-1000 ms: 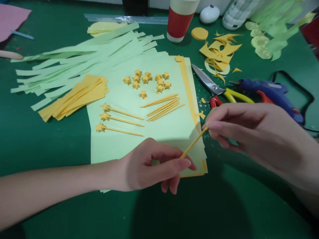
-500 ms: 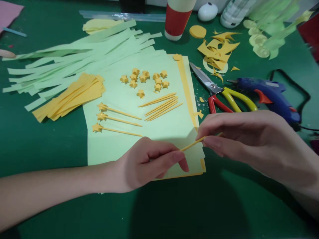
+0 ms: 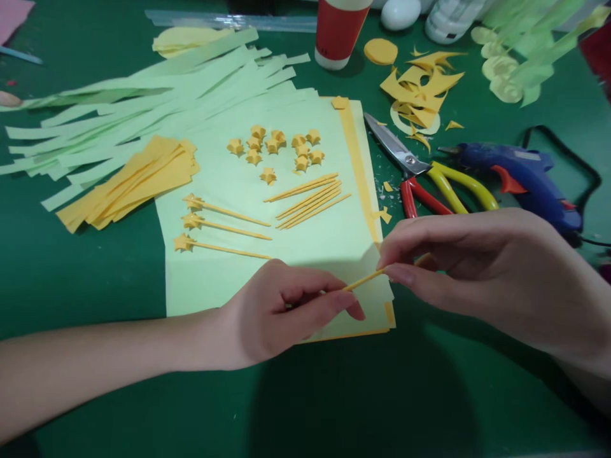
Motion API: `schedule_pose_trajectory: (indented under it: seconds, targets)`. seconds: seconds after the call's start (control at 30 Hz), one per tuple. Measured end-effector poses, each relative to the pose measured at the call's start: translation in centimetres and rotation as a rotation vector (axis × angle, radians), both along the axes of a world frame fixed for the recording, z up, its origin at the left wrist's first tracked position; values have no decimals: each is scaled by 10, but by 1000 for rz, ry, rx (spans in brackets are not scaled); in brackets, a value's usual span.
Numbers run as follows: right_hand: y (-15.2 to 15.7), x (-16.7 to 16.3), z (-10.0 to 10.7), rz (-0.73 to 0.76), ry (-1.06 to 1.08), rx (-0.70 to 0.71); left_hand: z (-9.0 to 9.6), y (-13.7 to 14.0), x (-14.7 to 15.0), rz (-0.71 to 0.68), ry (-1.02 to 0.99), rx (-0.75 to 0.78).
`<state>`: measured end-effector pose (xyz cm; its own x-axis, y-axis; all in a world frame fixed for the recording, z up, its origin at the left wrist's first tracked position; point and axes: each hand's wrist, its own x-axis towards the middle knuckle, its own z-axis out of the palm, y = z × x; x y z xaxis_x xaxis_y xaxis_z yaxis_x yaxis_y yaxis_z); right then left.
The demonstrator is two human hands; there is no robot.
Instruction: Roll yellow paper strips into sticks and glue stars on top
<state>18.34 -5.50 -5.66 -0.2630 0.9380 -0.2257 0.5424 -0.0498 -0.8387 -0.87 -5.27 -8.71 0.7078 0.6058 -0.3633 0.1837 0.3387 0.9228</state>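
A thin yellow paper stick [image 3: 365,280] spans the gap between my hands, above the lower right of the pale green paper sheets [image 3: 214,286]. My left hand [image 3: 291,312] is closed on its left end, between thumb and fingers. The right end is pinched by the fingertips of my right hand [image 3: 482,273], and a yellow bit shows behind that thumb. Three star-topped sticks [image 3: 229,249] lie on the sheets beyond my left hand. Several bare yellow sticks [image 3: 308,203] are to their right, with small folded paper stars [image 3: 268,175] farther back.
Scissors [image 3: 409,162] and a blue glue gun [image 3: 515,175] lie beyond my right hand, near yellow paper scraps [image 3: 420,86]. Green strips [image 3: 143,95] and yellow strips [image 3: 133,181] spread at the left. A red cup [image 3: 340,32] stands at the back. Another person's fingertip [image 3: 9,99] shows at the left edge.
The view has shifted slightly. My right fingertips have moved a little along the stick toward my left hand; both hands keep their hold.
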Motion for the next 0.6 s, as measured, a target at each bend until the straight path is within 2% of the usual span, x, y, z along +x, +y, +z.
schedule_pose_trajectory:
  seconds: [0.2,0.33,0.6]
  targets:
    - [-3,-2,-1,-31,-8,-11,0,0,1,-15,37,-17]
    - [-1,-4,0,-55,6,-7,3,-1,2,48,65,-43]
    - [0,-2,3,-24,12,-66,5,-2,2,67,80,-72]
